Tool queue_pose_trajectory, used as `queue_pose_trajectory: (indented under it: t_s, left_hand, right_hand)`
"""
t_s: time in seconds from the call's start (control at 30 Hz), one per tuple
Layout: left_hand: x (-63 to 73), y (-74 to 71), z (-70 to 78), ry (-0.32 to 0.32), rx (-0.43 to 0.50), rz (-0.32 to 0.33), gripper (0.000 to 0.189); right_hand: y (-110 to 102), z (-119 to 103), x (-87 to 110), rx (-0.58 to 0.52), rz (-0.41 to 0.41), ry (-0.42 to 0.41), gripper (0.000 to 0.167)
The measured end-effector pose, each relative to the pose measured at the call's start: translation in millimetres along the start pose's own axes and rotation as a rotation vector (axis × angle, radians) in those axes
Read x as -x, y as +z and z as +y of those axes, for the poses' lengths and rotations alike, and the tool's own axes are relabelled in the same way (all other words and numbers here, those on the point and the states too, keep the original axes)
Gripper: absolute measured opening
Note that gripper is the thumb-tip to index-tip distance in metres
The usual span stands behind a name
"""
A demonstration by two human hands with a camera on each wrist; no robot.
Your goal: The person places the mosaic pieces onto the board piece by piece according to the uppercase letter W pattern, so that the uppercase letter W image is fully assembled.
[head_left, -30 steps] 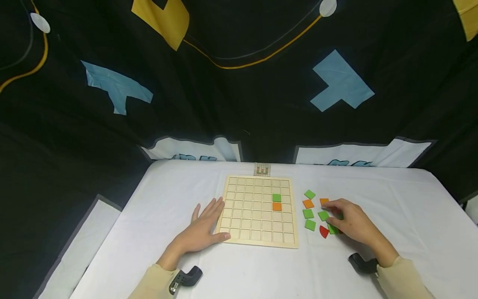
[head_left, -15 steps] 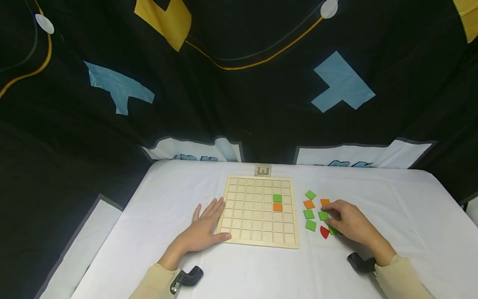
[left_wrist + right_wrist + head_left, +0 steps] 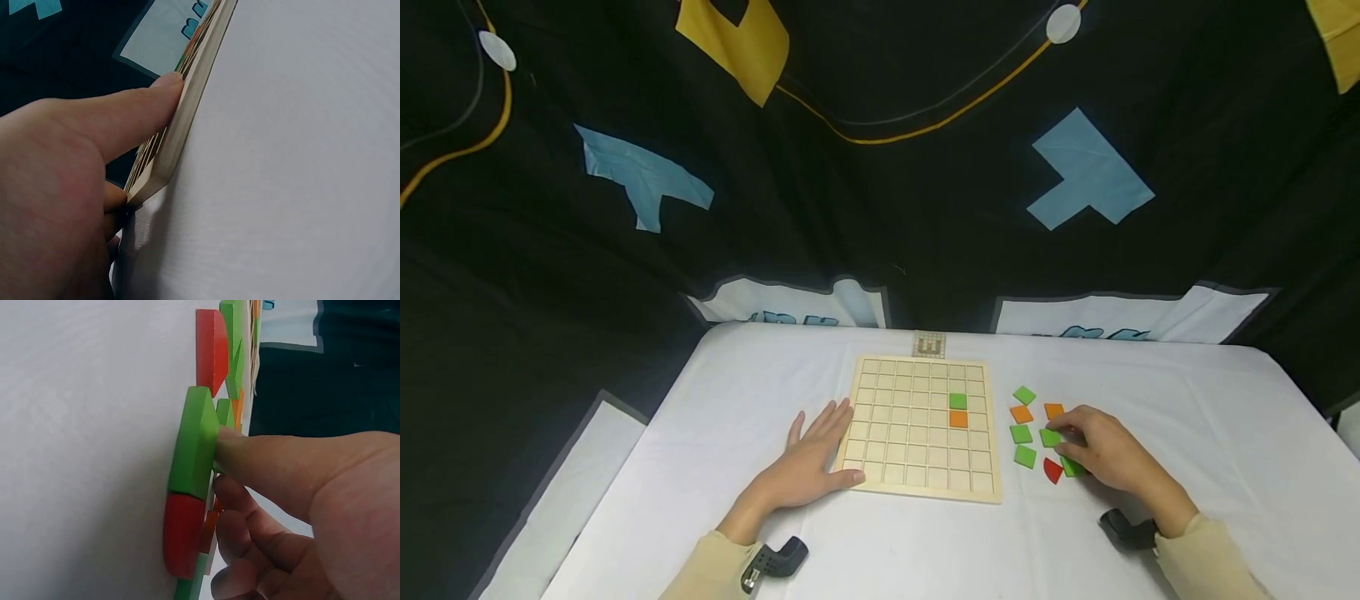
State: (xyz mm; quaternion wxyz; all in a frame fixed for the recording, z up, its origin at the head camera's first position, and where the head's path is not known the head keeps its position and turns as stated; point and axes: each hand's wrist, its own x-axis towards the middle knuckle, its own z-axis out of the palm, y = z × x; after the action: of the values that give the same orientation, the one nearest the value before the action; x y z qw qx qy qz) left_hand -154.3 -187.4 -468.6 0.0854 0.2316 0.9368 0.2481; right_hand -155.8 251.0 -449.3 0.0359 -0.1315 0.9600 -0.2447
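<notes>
My left hand (image 3: 808, 462) lies with straight fingers along the left side of a pale wooden grid board (image 3: 917, 492). Its thumb (image 3: 150, 100) presses the board's near edge in the left wrist view. Over loose tiles right of the board, my right hand (image 3: 1108, 454) curls its fingers. Thumb and index finger pinch at opposite edges of a green square tile (image 3: 1047, 438), which appears low at the table. A nearer green tile (image 3: 194, 444) stands by the thumb, with a red one (image 3: 184, 534) beside it. The hand hides some tiles in the head view.
One green tile (image 3: 958, 401) and one orange tile (image 3: 958, 419) sit in board cells. Several loose green tiles (image 3: 1025, 456), orange tiles (image 3: 1021, 414) and a red wedge (image 3: 1052, 471) lie on the white cloth. A small patterned card (image 3: 929, 344) lies behind the board.
My right index finger has come slightly nearer, to the far edge of the green square tile, uncovering more of the orange tile behind it. The left hand stays put; the view shifts slightly.
</notes>
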Motion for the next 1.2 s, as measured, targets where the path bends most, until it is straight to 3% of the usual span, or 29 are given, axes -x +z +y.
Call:
queue_pose_trajectory:
  t_s: [0.47,1.2]
  left_hand:
    - [0.5,0.9,0.2,0.004,0.008,0.01,0.099]
    - [-0.3,2.7,-2.6,0.003,-0.012,0.007,0.101]
  right_hand:
    - [-0.7,-4.3,2.3,-0.016,0.06,0.027,0.032]
    - [0.9,-25.1,-2.2,-0.091,0.166,-0.09,0.03]
